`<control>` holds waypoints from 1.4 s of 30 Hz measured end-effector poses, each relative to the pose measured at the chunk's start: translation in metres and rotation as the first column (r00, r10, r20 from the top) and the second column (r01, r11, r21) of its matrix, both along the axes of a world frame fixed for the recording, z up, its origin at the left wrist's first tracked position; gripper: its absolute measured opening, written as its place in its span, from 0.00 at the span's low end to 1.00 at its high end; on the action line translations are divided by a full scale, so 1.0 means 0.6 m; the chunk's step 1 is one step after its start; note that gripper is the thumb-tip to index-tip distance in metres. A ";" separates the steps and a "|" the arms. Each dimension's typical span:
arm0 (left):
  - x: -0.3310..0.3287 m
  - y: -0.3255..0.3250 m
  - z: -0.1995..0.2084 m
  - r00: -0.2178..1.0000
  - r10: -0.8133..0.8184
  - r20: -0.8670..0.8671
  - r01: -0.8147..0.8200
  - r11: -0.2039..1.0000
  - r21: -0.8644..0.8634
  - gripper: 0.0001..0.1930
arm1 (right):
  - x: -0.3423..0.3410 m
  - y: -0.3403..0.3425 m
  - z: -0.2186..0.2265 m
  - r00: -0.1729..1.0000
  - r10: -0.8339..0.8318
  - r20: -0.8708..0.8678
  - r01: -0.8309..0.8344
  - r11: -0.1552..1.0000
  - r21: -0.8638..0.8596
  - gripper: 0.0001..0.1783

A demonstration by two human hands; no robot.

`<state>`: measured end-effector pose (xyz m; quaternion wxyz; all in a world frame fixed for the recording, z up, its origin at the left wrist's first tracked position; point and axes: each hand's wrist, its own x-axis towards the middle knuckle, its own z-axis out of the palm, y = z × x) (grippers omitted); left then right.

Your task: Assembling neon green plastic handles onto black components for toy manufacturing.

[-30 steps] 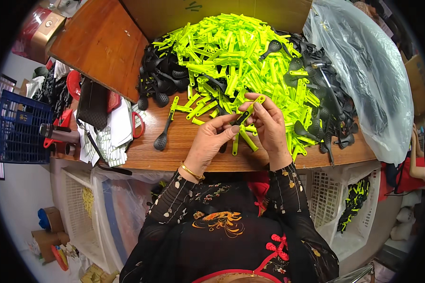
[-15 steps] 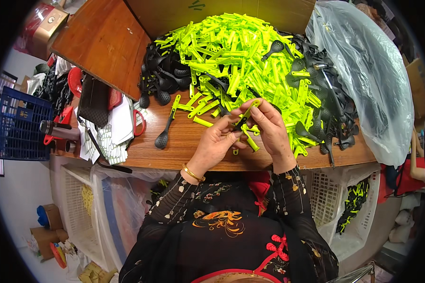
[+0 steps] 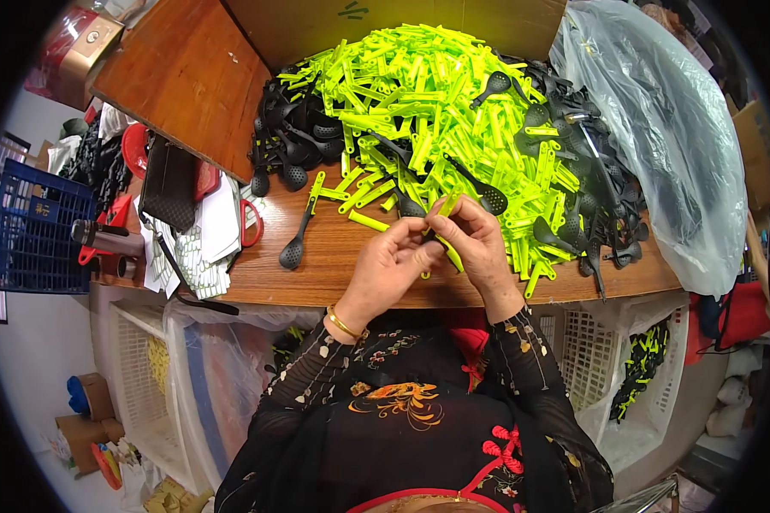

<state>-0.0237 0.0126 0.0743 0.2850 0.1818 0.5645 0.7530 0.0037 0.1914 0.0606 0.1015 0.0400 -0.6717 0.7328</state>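
In front of me, both hands meet over the table's near part. My right hand [image 3: 481, 250] is closed, thumb and fingers pinching a lime-green plastic handle [image 3: 449, 203] whose end sticks up. My left hand [image 3: 392, 263] is closed against it on a dark piece, probably a black utensil's stem; the fingers hide most of it. Just beyond lies a large heap of loose lime-green handles [image 3: 436, 94]. A black slotted spoon [image 3: 493, 200] rests on the heap near my right fingers. Left of my hands lies a black slotted spoon with a green handle [image 3: 293, 251].
Black spoon heads pile up left [image 3: 295, 150] and right [image 3: 603, 197] of the heap. Wooden [image 3: 188, 77] and cardboard [image 3: 402, 30] panels stand behind. Red scissors [image 3: 250, 224], papers and a flask [image 3: 107, 238] are at left. White crates [image 3: 586, 342] stand below; clear plastic [image 3: 659, 128] hangs right.
My hands have drawn closer together, the right one moving left and slightly down. The green handle and dark piece are now more covered. A slotted spoon on the heap has come into sight.
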 end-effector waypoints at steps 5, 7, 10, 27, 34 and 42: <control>-0.003 0.008 -0.009 0.995 0.095 0.018 -0.095 0.995 0.000 0.11 | 0.003 -0.016 0.015 0.975 0.129 0.184 -0.059 0.937 -0.344 0.13; -0.001 0.012 -0.027 0.993 0.106 0.042 -0.108 0.993 0.043 0.11 | -0.009 -0.017 0.009 0.994 0.032 0.109 -0.004 0.968 -0.252 0.18; 0.001 0.011 -0.035 0.988 0.149 -0.040 -0.149 0.989 -0.008 0.10 | -0.021 -0.002 0.025 0.996 -0.058 0.065 0.058 0.998 0.006 0.19; -0.046 -0.165 -0.037 0.759 0.070 -0.647 -0.554 0.591 -0.586 0.08 | -0.158 -0.014 0.009 0.898 -0.137 -0.417 0.405 0.625 0.667 0.08; -0.054 -0.146 -0.014 0.470 -0.038 -0.882 -0.763 0.484 -0.428 0.17 | -0.224 -0.005 -0.009 0.870 -0.100 -0.484 0.489 0.311 0.815 0.12; -0.155 -0.071 0.025 0.736 0.126 -0.665 -0.469 0.803 -0.367 0.19 | -0.181 0.016 -0.011 0.832 -0.294 -0.471 0.520 0.711 0.473 0.09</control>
